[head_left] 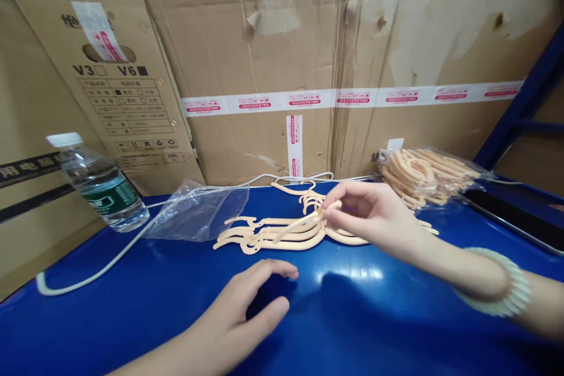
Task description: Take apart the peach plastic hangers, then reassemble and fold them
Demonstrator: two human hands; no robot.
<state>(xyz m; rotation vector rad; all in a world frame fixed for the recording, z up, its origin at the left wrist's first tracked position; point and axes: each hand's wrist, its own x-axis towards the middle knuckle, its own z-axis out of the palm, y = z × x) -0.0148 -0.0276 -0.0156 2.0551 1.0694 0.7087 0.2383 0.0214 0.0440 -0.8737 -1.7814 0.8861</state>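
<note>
My right hand (372,214) pinches a beige plastic hanger (298,226) between thumb and fingertips, holding it over other hangers. Under it lie several hangers of the same kind (293,244), stacked on the blue table (185,317) with their hooks pointing away from me. Part of the stack is hidden behind my right hand and forearm. In front of the stack, my left hand (247,299) is empty, thumb and fingers apart, and touches no hanger.
A clear plastic bag (198,214) lies left of the hangers, near a water bottle (106,185) and a white cable (94,275). At right are a bagged bundle of hangers (423,173) and a black phone (515,217). Cardboard boxes (264,59) stand behind.
</note>
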